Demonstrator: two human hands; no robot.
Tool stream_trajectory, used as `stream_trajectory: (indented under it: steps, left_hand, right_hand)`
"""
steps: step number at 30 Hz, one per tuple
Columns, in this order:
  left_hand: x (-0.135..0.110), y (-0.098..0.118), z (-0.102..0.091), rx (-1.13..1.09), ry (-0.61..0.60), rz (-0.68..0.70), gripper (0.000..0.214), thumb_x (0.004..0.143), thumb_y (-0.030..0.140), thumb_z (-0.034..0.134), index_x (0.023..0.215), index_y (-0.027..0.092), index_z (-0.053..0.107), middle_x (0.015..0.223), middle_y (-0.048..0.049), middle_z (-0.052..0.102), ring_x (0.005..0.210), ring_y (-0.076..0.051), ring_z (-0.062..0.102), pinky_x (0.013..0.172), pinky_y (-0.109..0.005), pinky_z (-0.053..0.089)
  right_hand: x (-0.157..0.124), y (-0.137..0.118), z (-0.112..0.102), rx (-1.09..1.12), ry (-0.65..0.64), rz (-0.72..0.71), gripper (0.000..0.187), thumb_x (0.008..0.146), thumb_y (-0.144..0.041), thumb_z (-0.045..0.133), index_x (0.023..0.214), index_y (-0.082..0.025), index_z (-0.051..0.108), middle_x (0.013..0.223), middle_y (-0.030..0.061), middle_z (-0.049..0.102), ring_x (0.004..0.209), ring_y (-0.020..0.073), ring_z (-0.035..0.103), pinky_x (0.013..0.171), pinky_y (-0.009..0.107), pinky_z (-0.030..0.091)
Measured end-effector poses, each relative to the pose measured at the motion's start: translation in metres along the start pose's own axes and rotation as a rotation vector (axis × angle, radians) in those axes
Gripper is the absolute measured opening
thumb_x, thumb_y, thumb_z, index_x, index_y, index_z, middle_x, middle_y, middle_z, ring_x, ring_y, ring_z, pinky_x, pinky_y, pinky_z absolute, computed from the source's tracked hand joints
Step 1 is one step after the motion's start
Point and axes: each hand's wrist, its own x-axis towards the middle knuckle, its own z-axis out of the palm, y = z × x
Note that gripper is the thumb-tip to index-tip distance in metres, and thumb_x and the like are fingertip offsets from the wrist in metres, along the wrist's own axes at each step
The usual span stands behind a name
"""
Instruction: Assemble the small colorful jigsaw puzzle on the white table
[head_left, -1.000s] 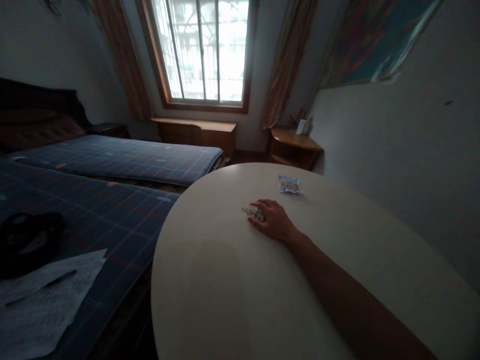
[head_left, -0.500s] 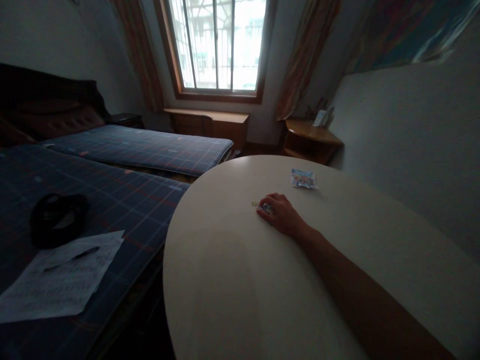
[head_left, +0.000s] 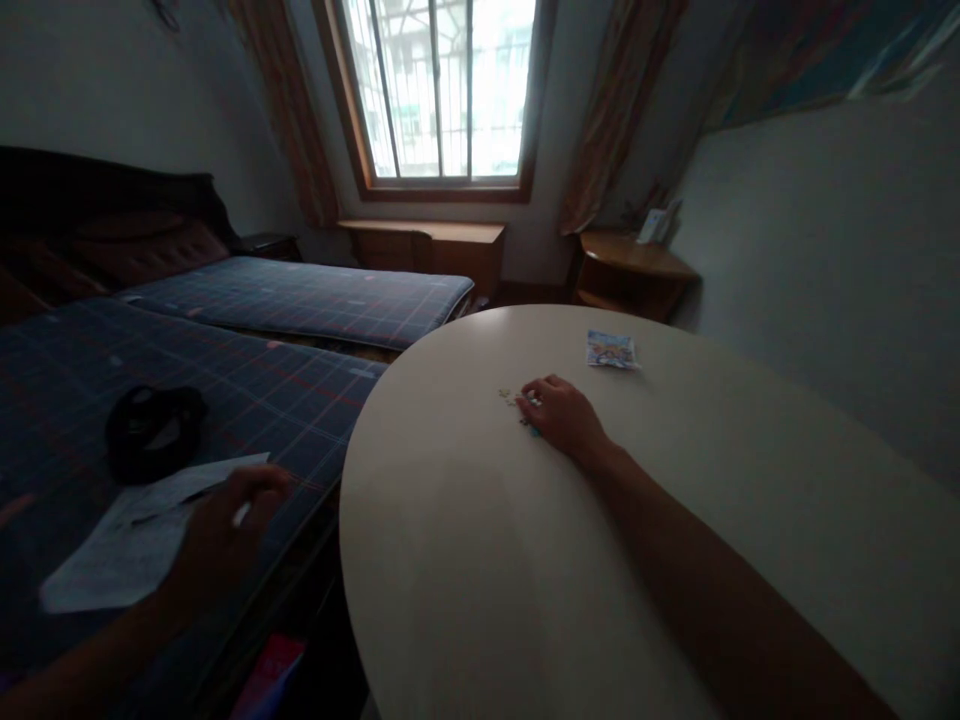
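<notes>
Two bare hands are in view: the right hand (head_left: pixel 566 412) is low over the pale table (head_left: pixel 442 580), the left hand (head_left: pixel 231 522) out over the bed's edge, well apart from it. Small pieces (head_left: pixel 505 394) lie loose on the tabletop — a few just beyond the right fingertips, others beside and partly under the hand. The right fingers are curled down around them, with something whitish showing between thumb and forefinger; whether it is pinched or merely covered, I cannot tell. The left fingers are bent too, blurred, with a pale spot among them that may be a held piece or only the papers (head_left: pixel 112 570) behind, so that grip is also unclear. The pieces look very light, thin and probably stiff, likely to skate on the smooth surface rather than resist a push. They would be best taken one by one at opposite edges, between thumb and fingertip, pressing little — a flat palm would just scatter them. The printed packet (head_left: pixel 611 350), lying farther across the table and untouched, seems light and a bit slippery; a corner or side edge should give the surest hold.
</notes>
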Motion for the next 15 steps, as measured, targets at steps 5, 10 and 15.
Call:
stream_trajectory:
  steps: [5,10,15]
  left_hand:
    - [0.074,0.096,0.107,-0.093,-0.244,0.403,0.079,0.082,0.057,0.062,0.145,0.02,0.03,0.147,-0.0161,0.044,0.13,-0.031,0.05,0.106,-0.047,0.043]
    - [0.123,0.158,0.19,0.051,-0.373,0.35,0.128,0.064,0.079,0.066,0.155,0.011,0.007,0.161,-0.024,0.014,0.148,-0.04,0.012,0.12,-0.054,0.015]
    - [0.151,0.192,0.223,0.064,-0.371,0.324,0.13,0.063,0.081,0.065,0.154,0.008,0.01,0.159,-0.0252,0.021,0.146,-0.046,0.014,0.117,-0.057,0.014]
  right_hand:
    - [-0.004,0.011,-0.008,0.272,0.028,-0.041,0.018,0.091,-0.028,0.058,0.103,-0.022,0.07,0.1,0.005,0.073,0.091,0.0188,0.066,0.085,0.03,0.049]
    - [-0.012,0.027,-0.022,0.416,0.081,0.049,0.026,0.095,-0.034,0.05,0.11,-0.021,0.067,0.1,0.0048,0.075,0.084,0.0175,0.069,0.079,0.03,0.053]
    - [-0.015,0.043,-0.024,0.591,0.08,0.267,0.031,0.096,-0.034,0.044,0.118,-0.021,0.061,0.111,0.0073,0.073,0.098,0.0193,0.068,0.089,0.035,0.051]
